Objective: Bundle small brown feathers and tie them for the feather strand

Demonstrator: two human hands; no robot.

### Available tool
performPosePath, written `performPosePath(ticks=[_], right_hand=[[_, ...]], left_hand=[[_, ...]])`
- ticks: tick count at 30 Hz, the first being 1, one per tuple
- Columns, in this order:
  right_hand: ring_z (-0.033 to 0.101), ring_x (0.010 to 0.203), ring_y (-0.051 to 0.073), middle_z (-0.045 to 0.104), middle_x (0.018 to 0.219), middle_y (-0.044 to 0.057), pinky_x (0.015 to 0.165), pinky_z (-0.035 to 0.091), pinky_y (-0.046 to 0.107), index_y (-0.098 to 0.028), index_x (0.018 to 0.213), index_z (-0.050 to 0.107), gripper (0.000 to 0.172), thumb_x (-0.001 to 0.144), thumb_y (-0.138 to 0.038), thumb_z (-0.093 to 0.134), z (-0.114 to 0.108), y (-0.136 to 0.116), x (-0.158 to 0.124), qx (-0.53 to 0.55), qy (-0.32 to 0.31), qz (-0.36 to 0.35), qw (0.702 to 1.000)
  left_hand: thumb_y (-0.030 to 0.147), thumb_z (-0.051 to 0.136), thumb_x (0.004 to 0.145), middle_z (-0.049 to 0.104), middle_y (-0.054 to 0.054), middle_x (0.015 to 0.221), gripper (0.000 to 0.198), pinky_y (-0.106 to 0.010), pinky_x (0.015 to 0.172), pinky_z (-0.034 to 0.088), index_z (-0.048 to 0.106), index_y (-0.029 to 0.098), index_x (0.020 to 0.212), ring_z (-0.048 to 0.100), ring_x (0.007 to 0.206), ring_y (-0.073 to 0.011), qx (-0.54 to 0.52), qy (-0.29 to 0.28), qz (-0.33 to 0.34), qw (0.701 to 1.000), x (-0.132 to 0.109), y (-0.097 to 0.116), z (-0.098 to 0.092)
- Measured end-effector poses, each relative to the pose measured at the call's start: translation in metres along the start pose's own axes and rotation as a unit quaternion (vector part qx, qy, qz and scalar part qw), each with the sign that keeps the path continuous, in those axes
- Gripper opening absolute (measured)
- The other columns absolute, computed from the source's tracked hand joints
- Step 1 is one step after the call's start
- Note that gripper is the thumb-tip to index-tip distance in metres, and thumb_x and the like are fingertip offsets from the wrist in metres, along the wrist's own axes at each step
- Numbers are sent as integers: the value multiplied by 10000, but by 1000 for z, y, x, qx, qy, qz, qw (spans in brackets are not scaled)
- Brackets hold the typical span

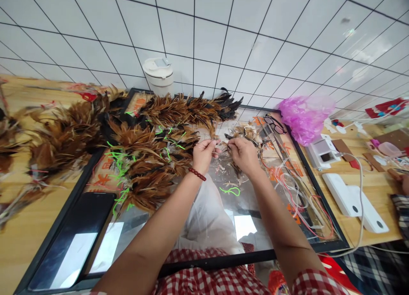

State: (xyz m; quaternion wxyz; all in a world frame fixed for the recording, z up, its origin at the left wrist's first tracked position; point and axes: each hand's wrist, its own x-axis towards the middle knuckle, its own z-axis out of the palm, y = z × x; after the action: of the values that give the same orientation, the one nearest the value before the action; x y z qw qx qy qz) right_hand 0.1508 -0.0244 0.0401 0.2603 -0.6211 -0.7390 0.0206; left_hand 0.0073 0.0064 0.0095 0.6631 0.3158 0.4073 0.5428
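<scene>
My left hand [203, 153] and my right hand [243, 153] are raised close together over a glass-topped table [262, 227]. Both pinch a small bunch of brown feathers [223, 147] held between them. A red bead bracelet [197, 174] circles my left wrist. Left of my hands lies a big heap of brown and black feather bundles [150, 146] tied with green cord. A loose green tie [230, 190] lies on the glass just below my hands.
A white lidded cup [159, 75] stands at the back by the tiled wall. Glasses [275, 123], a pink plastic bag [305, 116], thin sticks and cords [297, 188] lie to the right. White devices [354, 201] sit on the wooden bench, where another person's hand [405, 183] shows.
</scene>
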Motion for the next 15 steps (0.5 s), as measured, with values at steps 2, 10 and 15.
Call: performPosePath(ticks=[2, 10, 15], right_hand=[[589, 873, 215, 674, 897, 85, 789, 400, 315, -191, 941, 658, 236, 909, -238, 430, -2, -2, 0, -8, -6, 0, 1000], [584, 928, 236, 634, 1026, 111, 821, 446, 352, -174, 1031, 652, 282, 844, -175, 441, 1, 2, 0, 47, 28, 46, 997], [582, 806, 180, 600, 1075, 100, 777, 487, 340, -187, 1058, 642, 274, 816, -222, 518, 7, 6, 1, 194, 41, 43, 979]], left_hand=[[282, 717, 681, 709, -55, 857, 169, -188, 420, 416, 667, 128, 730, 598, 533, -93, 20, -22, -3, 1000, -1, -2, 1], [234, 764, 635, 660, -23, 621, 162, -225, 591, 524, 672, 102, 651, 607, 550, -86, -35, 20, -19, 999, 2, -4, 0], [274, 811, 573, 655, -23, 612, 239, -215, 592, 527, 669, 97, 649, 614, 560, -86, -69, 14, -28, 997, 1, -1, 0]])
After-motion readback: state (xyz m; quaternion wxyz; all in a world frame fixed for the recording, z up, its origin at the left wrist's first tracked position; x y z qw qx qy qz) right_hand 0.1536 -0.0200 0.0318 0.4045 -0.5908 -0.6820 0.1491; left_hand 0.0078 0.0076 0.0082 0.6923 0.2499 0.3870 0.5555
